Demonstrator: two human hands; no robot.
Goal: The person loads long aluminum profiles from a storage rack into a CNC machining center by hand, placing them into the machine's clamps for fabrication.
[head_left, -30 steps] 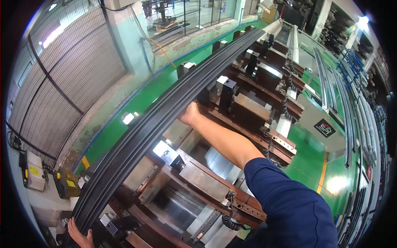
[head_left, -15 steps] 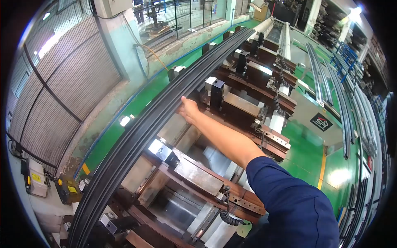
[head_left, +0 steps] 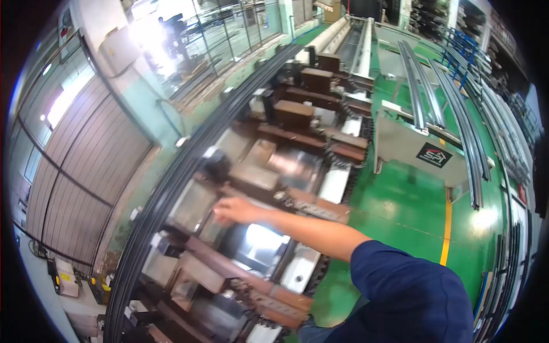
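1. Furthest left, we see a mesh fence (head_left: 71,186), and below it a grey device with a yellow label (head_left: 66,279) beside a darker device (head_left: 102,288).
2. Next comes a pale green and white pillar (head_left: 137,108) with a grey box (head_left: 119,50) fixed to it.
3. To the right of the pillar we find the long, dark, ridged profile (head_left: 182,163); it slants from the lower left up toward the top middle, along the left side of the machine, with white-faced clamps (head_left: 211,152) beside it.
4. We see the right hand (head_left: 226,210) in the middle, over the machine and apart from the profile, which lies to its left. The fingers point left, but they are blurred, so we cannot tell whether they are spread or pressed together. The left hand is out of view, so we cannot tell its state.
5. Around and above the hand we see the machine's brown blocks (head_left: 293,114) and metal beams.
6. Further right, we follow the forearm to a dark blue sleeve (head_left: 406,280).
7. Beyond, we see green floor (head_left: 394,211), a pale panel bearing a dark label (head_left: 434,155), a yellow stripe (head_left: 446,228) and long grey bars (head_left: 414,86).
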